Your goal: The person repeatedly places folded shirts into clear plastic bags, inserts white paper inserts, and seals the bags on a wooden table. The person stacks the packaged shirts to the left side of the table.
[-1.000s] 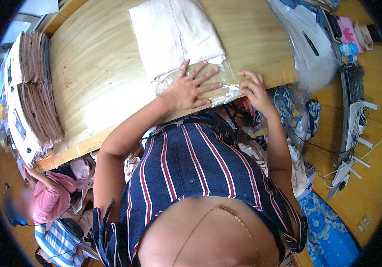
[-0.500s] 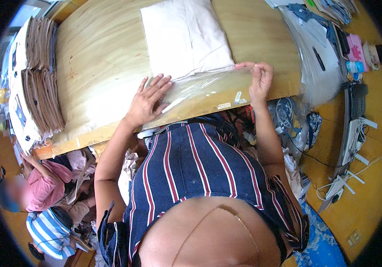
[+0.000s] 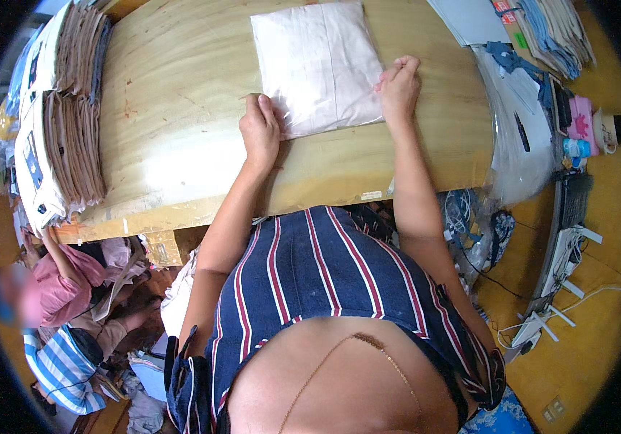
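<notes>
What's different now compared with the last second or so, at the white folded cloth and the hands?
The clear plastic flap that lay flat toward the table's near edge is no longer spread there. Both hands came off it and moved up: left hand now at the near left corner of the white bagged cloth, right hand at its right edge. The wooden table and the brown stacks at left are unchanged.
</notes>
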The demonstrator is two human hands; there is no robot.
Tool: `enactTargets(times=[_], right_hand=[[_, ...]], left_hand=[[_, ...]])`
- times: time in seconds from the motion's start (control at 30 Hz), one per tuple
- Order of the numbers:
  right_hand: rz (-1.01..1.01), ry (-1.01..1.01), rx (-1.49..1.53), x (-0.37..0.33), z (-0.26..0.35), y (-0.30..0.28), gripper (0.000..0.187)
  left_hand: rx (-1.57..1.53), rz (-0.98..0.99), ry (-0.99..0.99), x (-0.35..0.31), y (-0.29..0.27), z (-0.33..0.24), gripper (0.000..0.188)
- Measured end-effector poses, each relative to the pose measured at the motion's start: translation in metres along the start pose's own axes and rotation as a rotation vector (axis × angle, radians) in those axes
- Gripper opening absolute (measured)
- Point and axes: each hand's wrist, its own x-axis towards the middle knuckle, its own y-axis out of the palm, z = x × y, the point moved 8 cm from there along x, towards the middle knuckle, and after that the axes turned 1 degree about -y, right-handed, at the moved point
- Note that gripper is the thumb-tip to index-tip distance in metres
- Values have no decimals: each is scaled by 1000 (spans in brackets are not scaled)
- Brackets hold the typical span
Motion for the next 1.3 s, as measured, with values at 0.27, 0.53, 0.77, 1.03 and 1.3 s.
enactTargets(times=[0.27,0.53,0.77,1.03,1.3], right_hand=[[151,121,-611,19,-2,28,24],[50,-56,-583,19,-10,26,26],[55,-314,-339,26,-26,11,34],[230,-666,-193,-27,26,-8,39],[330,-611,-243,-41,22,-5,65]], left_hand=[[243,128,-176,22,6,5,24],[994,-16,165,27,12,-5,22],[821,-153,314,14,-1,-3,29],[457,299,213,-42,4,-20,69],[402,19,523,-13,-7,-39,38]])
